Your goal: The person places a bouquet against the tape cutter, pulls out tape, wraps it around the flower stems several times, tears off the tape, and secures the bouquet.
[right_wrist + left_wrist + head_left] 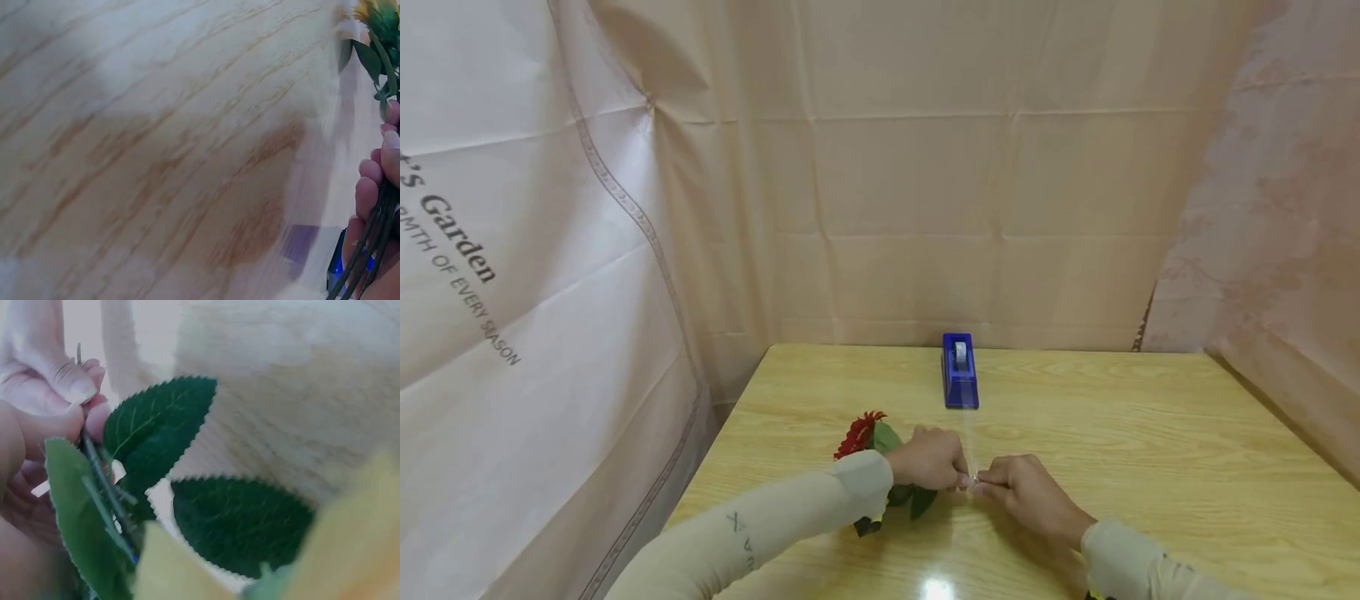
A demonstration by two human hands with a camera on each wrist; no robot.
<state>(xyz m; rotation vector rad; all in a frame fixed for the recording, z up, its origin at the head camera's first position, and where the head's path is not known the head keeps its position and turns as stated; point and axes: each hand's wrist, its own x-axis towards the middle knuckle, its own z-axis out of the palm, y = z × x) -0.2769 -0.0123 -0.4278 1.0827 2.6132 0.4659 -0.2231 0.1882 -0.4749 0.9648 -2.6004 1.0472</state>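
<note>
My left hand (928, 458) grips the thin dark green stems (100, 469) of a bunch of artificial flowers. A red flower (859, 433) and several green leaves (159, 422) show beside and below that hand, and a yellow flower (381, 14) appears in the right wrist view. Fingertip to fingertip with it, my right hand (1030, 493) pinches at the same stems, whose lower ends (356, 262) run past the fingers. A clear strip of tape (967, 433) stretches from the blue tape dispenser (960, 375) toward both fingertips. Fingers hide where the tape meets the stems.
The dispenser stands near the back edge of the wooden table (1112, 417). Beige cloth (910, 183) hangs behind the table, and printed cloth (535, 250) hangs at the left. Bright light reflects off the front of the tabletop.
</note>
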